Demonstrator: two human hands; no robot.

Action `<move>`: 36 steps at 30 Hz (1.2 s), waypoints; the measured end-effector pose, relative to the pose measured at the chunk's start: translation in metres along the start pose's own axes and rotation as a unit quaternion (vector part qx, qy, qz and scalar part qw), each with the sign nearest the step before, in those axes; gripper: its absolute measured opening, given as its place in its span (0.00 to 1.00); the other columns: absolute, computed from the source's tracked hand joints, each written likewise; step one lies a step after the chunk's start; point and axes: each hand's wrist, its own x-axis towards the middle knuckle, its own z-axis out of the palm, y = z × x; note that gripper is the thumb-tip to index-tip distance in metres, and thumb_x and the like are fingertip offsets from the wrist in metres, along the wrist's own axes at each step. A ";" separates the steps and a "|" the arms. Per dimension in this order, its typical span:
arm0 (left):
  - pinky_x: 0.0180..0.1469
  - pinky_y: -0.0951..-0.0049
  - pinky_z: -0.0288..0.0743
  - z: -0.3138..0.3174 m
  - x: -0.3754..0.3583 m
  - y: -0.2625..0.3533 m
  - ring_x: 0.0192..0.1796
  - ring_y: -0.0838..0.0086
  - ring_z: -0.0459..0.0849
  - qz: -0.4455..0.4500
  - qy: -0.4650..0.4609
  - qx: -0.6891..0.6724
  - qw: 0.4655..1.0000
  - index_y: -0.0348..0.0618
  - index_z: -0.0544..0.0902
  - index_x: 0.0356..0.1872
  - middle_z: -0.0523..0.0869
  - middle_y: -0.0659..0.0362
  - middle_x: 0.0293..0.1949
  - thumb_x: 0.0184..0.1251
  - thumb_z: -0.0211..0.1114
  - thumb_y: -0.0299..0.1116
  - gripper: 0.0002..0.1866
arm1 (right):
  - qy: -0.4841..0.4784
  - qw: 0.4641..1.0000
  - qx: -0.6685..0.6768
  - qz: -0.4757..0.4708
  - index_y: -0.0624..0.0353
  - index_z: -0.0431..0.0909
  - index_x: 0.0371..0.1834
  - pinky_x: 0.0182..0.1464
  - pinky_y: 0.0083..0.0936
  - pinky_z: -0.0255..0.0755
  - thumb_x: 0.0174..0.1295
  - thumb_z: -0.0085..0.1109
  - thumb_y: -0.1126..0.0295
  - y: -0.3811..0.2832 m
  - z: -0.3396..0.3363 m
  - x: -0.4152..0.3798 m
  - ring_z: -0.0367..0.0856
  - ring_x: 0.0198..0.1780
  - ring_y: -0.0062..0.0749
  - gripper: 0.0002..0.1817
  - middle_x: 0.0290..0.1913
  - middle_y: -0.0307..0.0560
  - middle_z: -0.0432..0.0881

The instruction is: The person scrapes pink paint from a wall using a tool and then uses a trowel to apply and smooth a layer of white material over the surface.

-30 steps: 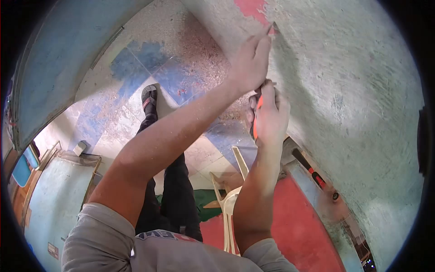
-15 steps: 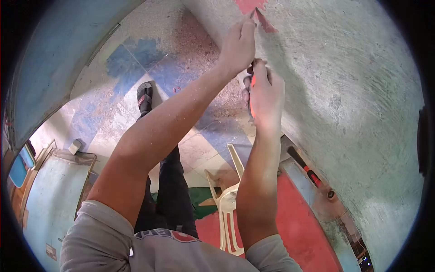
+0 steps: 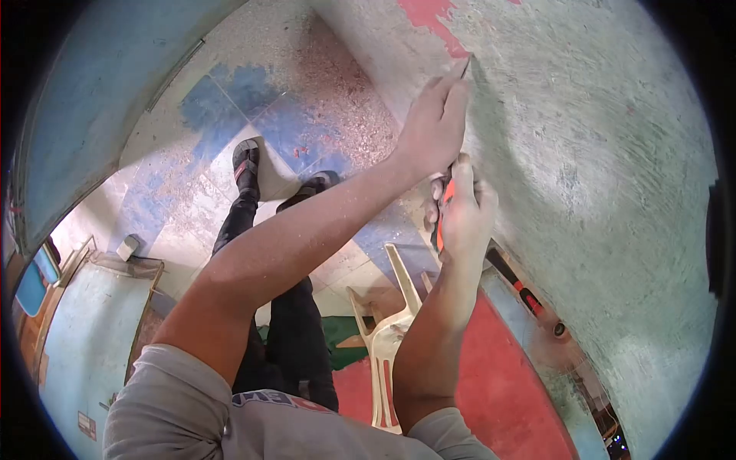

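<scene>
Both of my hands are closed on one tool, a scraper held against the pale, scuffed wall (image 3: pixel 567 153). My left hand (image 3: pixel 433 126) grips it toward the front, and a thin dark blade end (image 3: pixel 466 66) sticks out past the fingers. That tip meets the lower point of a ragged red paint patch (image 3: pixel 429 17) on the wall. Lower down, my right hand (image 3: pixel 469 218) is wrapped round the orange-and-black handle (image 3: pixel 446 201). Most of the blade is hidden behind my left hand, so its full shape does not show.
A cream plastic chair (image 3: pixel 387 337) stands by my legs, next to a red surface (image 3: pixel 491 368). A red-and-black handled tool (image 3: pixel 521 287) lies on a ledge along the wall. Dust and chips (image 3: pixel 345 92) cover the blue-and-white floor. A pale blue panel (image 3: pixel 100 322) is at left.
Both hands and the scraper have moved down and slightly right along the wall. The tip has gone from the upper red area to its lower point. My second shoe now shows.
</scene>
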 end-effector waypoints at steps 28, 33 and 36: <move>0.72 0.57 0.64 0.000 0.006 -0.003 0.66 0.45 0.77 0.000 0.010 0.012 1.000 0.33 0.71 0.70 0.81 0.34 0.57 0.79 0.43 0.42 0.28 | -0.014 1.000 0.019 -0.012 0.64 0.77 0.30 0.14 0.22 0.56 0.76 0.50 0.60 0.007 -0.001 0.015 0.65 0.13 0.19 0.20 0.19 0.38 0.71; 0.67 0.54 0.67 0.010 -0.011 0.004 0.59 0.45 0.80 0.020 0.012 0.018 1.000 0.35 0.71 0.72 0.82 0.35 0.55 0.80 0.40 0.42 0.28 | -0.004 1.000 0.005 0.001 0.63 0.77 0.33 0.16 0.21 0.57 0.74 0.53 0.58 0.003 -0.007 0.001 0.67 0.15 0.19 0.18 0.21 0.38 0.72; 0.67 0.56 0.68 -0.003 0.019 -0.014 0.58 0.45 0.80 0.012 0.034 0.007 0.999 0.37 0.71 0.72 0.82 0.35 0.53 0.80 0.40 0.42 0.29 | -0.042 0.999 -0.023 0.018 0.62 0.76 0.33 0.17 0.21 0.58 0.72 0.55 0.59 0.001 0.001 0.029 0.68 0.16 0.20 0.17 0.21 0.38 0.72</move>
